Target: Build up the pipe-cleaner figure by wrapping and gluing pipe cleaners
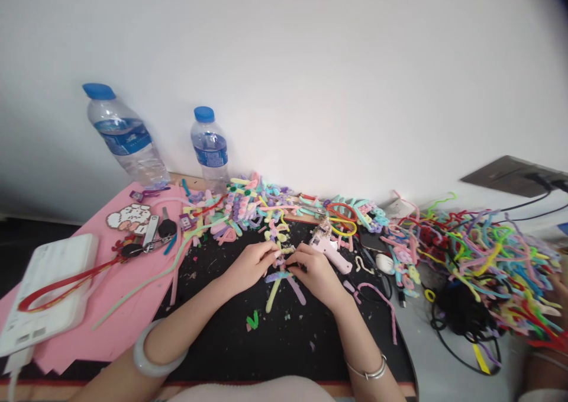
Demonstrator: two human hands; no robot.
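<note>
Over the middle of the black mat (266, 343), a piece made of pastel pipe cleaners (279, 275) lies between both hands, with yellow and purple strips pointing toward me. My left hand (254, 264) pinches it from the left side. My right hand (316, 270) has its fingers closed on its right side. The fingertips nearly meet, and part of the piece is hidden under them. A pink glue gun (333, 254) lies just beyond my right hand. Nearer to me is a small green zigzag piece (252, 320).
Two water bottles (126, 135) stand by the wall. Shaped pipe cleaners (248, 206) line the back. Pink sheets (119, 325), keys (167, 228) and a white power bank (53, 289) are left. Right are loose pipe cleaners (492, 248), black cable (465, 310) and another person's arm (544, 369).
</note>
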